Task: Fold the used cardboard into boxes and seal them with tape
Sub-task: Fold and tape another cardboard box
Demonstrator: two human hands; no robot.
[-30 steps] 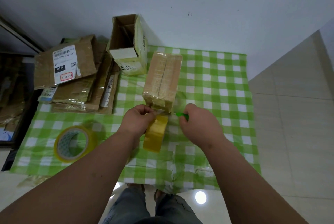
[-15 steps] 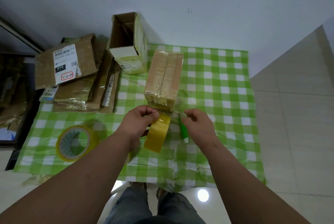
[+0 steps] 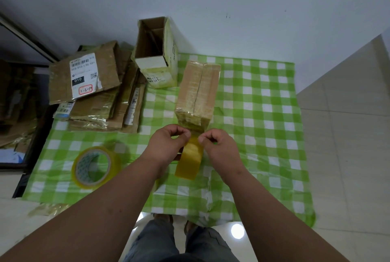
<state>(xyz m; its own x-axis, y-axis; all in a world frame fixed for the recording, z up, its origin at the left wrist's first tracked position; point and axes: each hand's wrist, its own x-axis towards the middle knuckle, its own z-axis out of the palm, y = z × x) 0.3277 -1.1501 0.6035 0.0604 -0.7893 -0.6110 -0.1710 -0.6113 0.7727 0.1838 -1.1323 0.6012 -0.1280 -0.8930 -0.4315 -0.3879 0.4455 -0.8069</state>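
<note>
While the closed cardboard box [image 3: 198,92] lies on the green checked tablecloth [image 3: 263,114] just beyond the hands, its near end almost touching the knuckles, the left hand [image 3: 168,145] curls its fingers round a yellow tape roll [image 3: 190,160] held on edge below it. The right hand [image 3: 219,147] pinches the tape's loose end between thumb and forefinger, close beside the left. A second tape roll [image 3: 95,166] lies flat to the left. Flattened cardboard [image 3: 95,97] and an open box [image 3: 156,54] sit further back.
</note>
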